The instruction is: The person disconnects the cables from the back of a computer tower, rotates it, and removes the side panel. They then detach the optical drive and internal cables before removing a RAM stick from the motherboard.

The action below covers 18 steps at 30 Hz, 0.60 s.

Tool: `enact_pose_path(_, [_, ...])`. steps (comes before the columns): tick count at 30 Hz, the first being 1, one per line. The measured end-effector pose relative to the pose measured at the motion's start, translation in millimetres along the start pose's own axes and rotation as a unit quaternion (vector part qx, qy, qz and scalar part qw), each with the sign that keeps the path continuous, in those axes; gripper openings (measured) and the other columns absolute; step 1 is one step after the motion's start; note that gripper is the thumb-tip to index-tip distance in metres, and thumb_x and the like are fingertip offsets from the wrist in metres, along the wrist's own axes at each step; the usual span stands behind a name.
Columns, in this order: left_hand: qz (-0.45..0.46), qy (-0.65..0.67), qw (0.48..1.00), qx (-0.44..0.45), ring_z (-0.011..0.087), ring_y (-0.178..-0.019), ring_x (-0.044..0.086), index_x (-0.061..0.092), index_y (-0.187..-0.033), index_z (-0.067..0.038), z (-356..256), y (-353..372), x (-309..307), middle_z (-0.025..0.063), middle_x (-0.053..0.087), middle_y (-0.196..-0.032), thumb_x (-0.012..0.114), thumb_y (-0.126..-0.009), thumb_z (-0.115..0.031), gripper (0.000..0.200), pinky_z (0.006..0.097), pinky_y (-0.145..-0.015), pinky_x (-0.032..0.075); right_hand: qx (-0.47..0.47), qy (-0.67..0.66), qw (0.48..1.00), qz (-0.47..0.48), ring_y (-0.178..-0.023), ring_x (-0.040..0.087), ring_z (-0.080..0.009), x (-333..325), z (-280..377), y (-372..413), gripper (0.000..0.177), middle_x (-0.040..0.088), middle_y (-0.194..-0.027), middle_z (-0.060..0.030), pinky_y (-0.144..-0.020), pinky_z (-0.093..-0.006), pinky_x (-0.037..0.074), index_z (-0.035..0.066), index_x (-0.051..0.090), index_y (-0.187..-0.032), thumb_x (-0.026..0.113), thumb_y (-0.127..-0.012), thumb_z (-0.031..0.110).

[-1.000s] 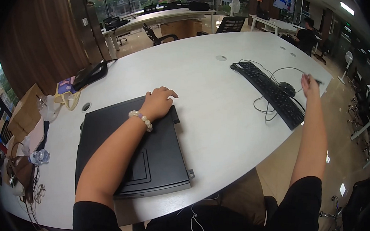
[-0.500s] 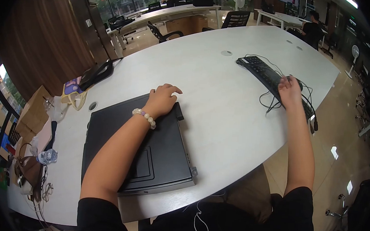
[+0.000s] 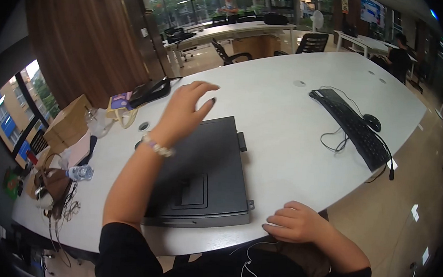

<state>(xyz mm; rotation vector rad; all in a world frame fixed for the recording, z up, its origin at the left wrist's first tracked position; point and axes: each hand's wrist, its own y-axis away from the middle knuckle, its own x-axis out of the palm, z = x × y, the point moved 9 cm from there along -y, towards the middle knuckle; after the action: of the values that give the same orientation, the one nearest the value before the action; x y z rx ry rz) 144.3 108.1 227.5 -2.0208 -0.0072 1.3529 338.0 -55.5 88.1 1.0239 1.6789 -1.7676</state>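
Note:
A flat black computer case (image 3: pixel 224 165) lies on the white table, with small lugs sticking out on its right side. My left hand (image 3: pixel 185 107) is raised over the far left part of the case, thumb and fingers apart, holding nothing; a beaded bracelet (image 3: pixel 158 146) is on that wrist. Close to the table's front edge, right of the case, is my right hand (image 3: pixel 295 223), its fingers loosely bent and slightly parted with nothing in them. Farther right lie a black keyboard (image 3: pixel 350 125) and a black mouse (image 3: pixel 372 122) with their cables.
On the left side of the white table (image 3: pixel 277 158) are a water bottle (image 3: pixel 80 172), a brown bag (image 3: pixel 54 185), a cardboard box (image 3: pixel 70 124) and a black pouch (image 3: pixel 151 92). Office chairs (image 3: pixel 312 43) stand beyond the far edge. Two people are in the background.
My right hand has left the keyboard and mouse and come back to the table's front edge. My left hand has lifted off the case. The view has shifted.

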Motion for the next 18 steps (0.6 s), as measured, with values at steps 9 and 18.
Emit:
enact_pose_path(9, [-0.084,0.351,0.858,-0.366,0.0224,-0.127,0.038,0.033,-0.140,-0.011,187,272,-32,0.0113,0.039,-0.140,0.040,-0.093,-0.039,0.055,0.0359,-0.106,0.028,0.123,-0.077,0.987,-0.075,-0.091,0.058,-0.0234,-13,-20,25,0.033,0.060,-0.104,-0.0050,-0.076,-0.0364,0.045,0.011,0.063,-0.102,0.067,-0.069,0.015])
enact_pose_path(18, [-0.238,0.673,0.607,-0.348,0.0259,-0.124,0.043,0.043,-0.132,-0.002,121,335,17,0.0117,0.047,-0.134,0.032,-0.091,-0.056,0.069,0.0383,-0.106,0.030,0.180,-0.144,0.965,-0.122,-0.121,0.043,-0.0315,53,-31,-43,0.059,0.041,-0.134,-0.0119,-0.098,-0.0428,0.038,0.014,0.048,-0.125,0.072,-0.074,0.030])
